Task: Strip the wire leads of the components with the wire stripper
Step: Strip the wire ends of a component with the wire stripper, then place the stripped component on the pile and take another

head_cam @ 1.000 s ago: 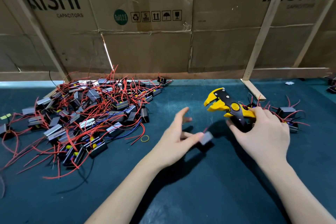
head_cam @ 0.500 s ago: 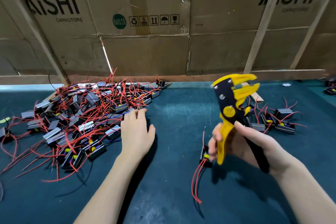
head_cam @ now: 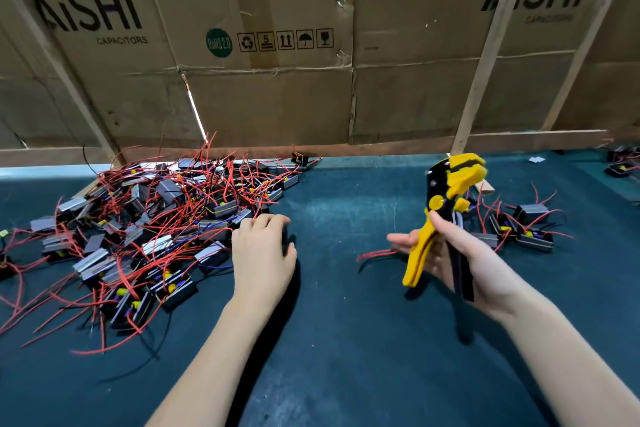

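Presently, the stripper (head_cam: 446,215) is held upright in the right hand (head_cam: 460,253), fingers curled round its handles, at 3 o'clock on the desk (head_cam: 346,340). The left hand (head_cam: 261,253), loosely curled and holding nothing, is set at the pile (head_cam: 156,225) at 9 o'clock. Tangled leads could be dragged along with one component.

Dark teal table (head_cam: 346,340) under a big heap of red-wired components (head_cam: 145,225), smaller cluster (head_cam: 519,229) at right
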A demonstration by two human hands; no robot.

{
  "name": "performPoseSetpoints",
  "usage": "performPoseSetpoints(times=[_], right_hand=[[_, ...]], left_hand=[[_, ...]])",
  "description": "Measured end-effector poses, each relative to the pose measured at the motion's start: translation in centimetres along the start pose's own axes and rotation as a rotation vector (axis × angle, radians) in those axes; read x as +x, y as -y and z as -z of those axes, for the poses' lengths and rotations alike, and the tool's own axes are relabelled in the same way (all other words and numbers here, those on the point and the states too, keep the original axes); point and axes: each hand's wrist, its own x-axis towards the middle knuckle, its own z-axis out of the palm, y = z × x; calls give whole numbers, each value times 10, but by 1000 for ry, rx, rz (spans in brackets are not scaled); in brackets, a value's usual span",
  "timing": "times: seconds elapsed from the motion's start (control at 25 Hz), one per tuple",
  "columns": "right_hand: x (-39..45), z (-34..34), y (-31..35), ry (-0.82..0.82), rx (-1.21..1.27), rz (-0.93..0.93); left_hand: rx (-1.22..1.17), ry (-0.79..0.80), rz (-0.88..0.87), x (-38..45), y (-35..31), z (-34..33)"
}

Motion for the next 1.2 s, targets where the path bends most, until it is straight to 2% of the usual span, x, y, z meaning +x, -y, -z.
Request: performPoseSetpoints(times=[0.16,0.28,0.32,0.4,0.56,0.64,0.76,0.88,1.0,1.2], right_hand=[[5,14,5,-253,40,38],[7,17,1,-390,-282,118],[6,16,-1,-386,-349,162],[5,12,-5,-314,-330,217],[4,1,-12,-161,-309,207],[0,-1,-12,-94,-407,230],[-8,-3,-8,11,-519,245],[-10,-5,-7,80,-579,218],[-9,-5,-7,80,-567,196],[-7,-4,-6,51,-482,181]], left_hand=[[3,-13,40,-1,1,0],[50,10,71,-1,2,-5],[63,19,70,0,3,-6],[45,15,56,2,6,-5],[-152,-5,-31,2,4,-2],[-240,17,-217,-4,-4,-1],[-251,7,-527,-10,-17,-1],[-259,-84,-653,-10,-25,-1],[-264,-213,-646,-10,-26,1],[-287,-466,-460,-7,-22,15]])
